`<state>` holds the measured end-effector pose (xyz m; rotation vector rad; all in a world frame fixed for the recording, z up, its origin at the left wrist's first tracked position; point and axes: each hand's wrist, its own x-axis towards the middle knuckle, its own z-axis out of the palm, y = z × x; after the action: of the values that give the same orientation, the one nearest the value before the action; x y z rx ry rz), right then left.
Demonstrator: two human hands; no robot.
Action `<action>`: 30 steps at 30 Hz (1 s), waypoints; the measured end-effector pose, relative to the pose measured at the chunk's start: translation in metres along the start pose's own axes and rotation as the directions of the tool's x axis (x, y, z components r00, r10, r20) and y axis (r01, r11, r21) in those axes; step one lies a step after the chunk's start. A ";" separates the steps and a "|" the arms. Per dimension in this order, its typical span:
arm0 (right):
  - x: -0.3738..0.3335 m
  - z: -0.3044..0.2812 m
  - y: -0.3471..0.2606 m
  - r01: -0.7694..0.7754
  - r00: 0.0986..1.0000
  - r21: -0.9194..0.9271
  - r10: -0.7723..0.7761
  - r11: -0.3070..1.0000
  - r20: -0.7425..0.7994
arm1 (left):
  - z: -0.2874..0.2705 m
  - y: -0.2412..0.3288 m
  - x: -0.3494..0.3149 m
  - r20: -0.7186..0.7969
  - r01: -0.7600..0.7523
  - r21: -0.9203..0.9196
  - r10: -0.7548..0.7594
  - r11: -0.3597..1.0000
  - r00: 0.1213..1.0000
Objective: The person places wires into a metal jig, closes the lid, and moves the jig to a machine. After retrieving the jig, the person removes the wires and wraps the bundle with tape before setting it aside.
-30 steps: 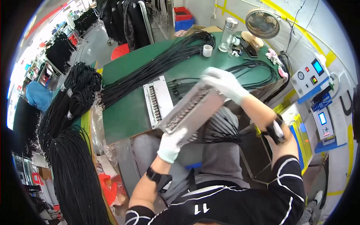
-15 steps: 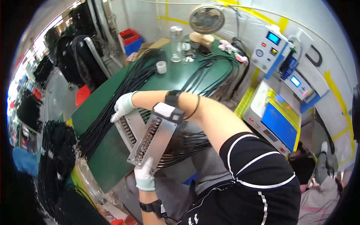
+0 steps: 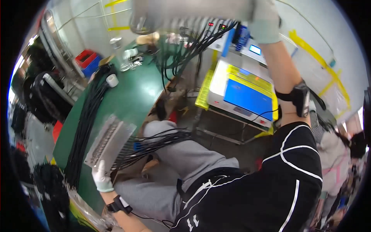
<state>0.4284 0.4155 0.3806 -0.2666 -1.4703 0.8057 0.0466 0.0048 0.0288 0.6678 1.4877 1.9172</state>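
Observation:
My gloved left hand (image 3: 101, 178) grips the near end of a long metal fixture (image 3: 107, 144) with a row of slots, tilted over the table's near edge. Black cables (image 3: 154, 149) run from its side across my lap. My gloved right hand (image 3: 266, 25) is raised high at the top of the view, closed on the right end of a second fixture (image 3: 197, 8), which is blurred and partly cut off. More black cables (image 3: 183, 58) hang down from that one. The fingers of my right hand are partly smeared by motion.
A long bundle of black cables (image 3: 87, 120) lies along the green table (image 3: 131, 96), beside a white roll (image 3: 112, 80). Right of the table stands a white machine with a blue and yellow top (image 3: 247, 96). Dark cable bunches (image 3: 52, 189) hang at lower left. Another person sits far right.
My right hand has swung up and to the right, lifting one fixture with its cables away from the other. My left hand has moved left and down with its fixture. The view has shifted right.

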 end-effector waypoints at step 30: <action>-0.229 -0.459 0.300 -0.851 0.467 -0.514 0.607 0.111 -0.643 | 0.022 0.019 0.011 -0.112 0.172 0.080 -0.163 0.982 0.980</action>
<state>0.7887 0.6293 -0.0411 -1.9538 -1.2600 0.7402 0.0517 0.0237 0.0522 0.4701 1.6485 1.7895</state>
